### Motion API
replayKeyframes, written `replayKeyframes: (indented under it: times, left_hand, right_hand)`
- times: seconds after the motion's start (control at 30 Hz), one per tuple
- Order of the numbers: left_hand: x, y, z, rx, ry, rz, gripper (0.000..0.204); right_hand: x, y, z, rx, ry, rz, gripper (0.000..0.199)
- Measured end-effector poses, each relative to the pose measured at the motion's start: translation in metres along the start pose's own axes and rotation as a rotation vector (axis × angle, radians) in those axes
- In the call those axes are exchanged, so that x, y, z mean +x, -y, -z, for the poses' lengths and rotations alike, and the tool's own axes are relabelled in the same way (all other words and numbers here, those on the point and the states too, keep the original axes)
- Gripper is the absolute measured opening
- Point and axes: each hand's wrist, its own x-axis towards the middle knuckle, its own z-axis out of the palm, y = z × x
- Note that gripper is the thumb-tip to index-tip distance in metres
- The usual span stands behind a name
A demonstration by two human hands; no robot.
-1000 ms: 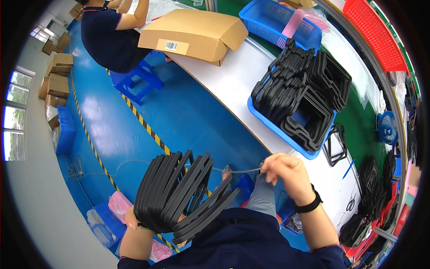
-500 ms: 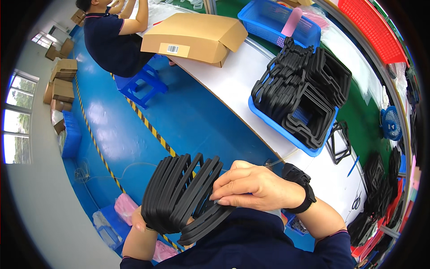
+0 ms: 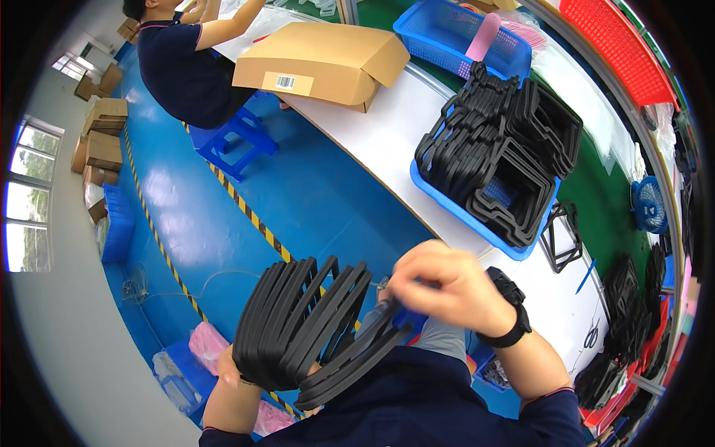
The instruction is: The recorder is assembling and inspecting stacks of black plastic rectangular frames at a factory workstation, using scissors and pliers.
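A thick bundle of black rectangular frames (image 3: 279,320) hangs in front of my torso, their long sides fanned side by side. My left hand (image 3: 229,363) grips it from the left; most of its fingers are hidden behind the frames. To the right of the bundle, my right hand (image 3: 447,287) is raised and blurred, its fingers curled together. A dark smeared strip shows just below its fingertips, and what they hold is not clear. On the right wrist is a black watch (image 3: 506,298). More black frames (image 3: 465,149) are heaped in a blue basket (image 3: 477,221) on the white table.
A cardboard box (image 3: 320,59) and another blue basket (image 3: 439,33) stand farther along the table (image 3: 372,138). Loose frames (image 3: 560,237), a blue pen (image 3: 586,276) and scissors (image 3: 590,337) lie at the right. A co-worker (image 3: 186,71) sits on a blue stool (image 3: 238,141).
My right hand has lifted up and to the right, off the bundle's right edge. Frames at that edge have shifted and blurred. My left hand keeps its grip.
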Motion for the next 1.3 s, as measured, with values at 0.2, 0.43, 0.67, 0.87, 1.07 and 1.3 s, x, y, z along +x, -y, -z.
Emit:
replayKeyframes:
  times: [0.2,0.43,0.67,0.87,1.07,1.3]
  left_hand:
    - [0.002,-0.001,0.0,0.011,-0.004,0.008,0.095]
    - [0.001,-0.006,-0.003,0.015,-0.017,0.011,0.095]
    - [-0.009,-0.001,-0.009,0.035,-0.031,0.004,0.095]
    - [-0.033,-0.001,-0.022,0.075,-0.069,-0.02,0.096]
    - [-0.042,0.0,-0.031,0.087,-0.1,-0.052,0.096]
    - [-0.025,-0.009,-0.022,0.017,-0.096,-0.078,0.096]
  right_hand:
    - [-0.042,-0.028,0.012,0.013,-0.179,-0.281,0.018]
    - [-0.018,0.012,0.003,-0.058,0.124,0.209,0.024]
    - [-0.009,0.017,-0.015,0.127,0.359,0.257,0.024]
    - [-0.002,0.066,-0.002,0.151,0.464,0.366,0.015]
    - [0.013,0.063,-0.005,0.264,0.435,0.533,0.018]
    - [-0.005,0.027,-0.014,0.572,0.182,0.017,0.011]
